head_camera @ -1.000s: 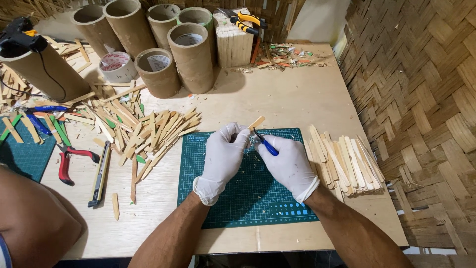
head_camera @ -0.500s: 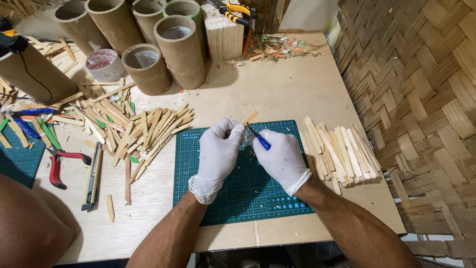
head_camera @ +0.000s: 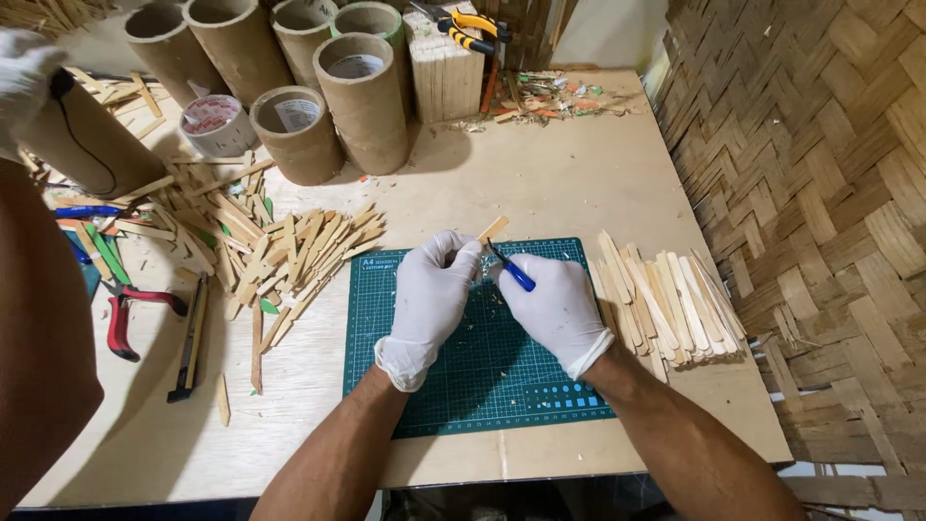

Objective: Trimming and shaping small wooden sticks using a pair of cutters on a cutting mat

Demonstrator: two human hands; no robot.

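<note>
plywood table (head_camera: pixel 579 183), green cutting mat (head_camera: pixel 482 386), woven wall (head_camera: pixel 820 193)

A pale flat wooden stick (head_camera: pixel 493 230) tilts above the green cutting mat's (head_camera: pixel 482 386) far edge, beside a blue-handled knife (head_camera: pixel 512 271).

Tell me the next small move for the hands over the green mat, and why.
Probably draw the blue-handled knife along the wooden stick again. The left hand pinches the stick, the right hand sets the blade against it, and only a few shavings lie on the cutting mat.
</note>
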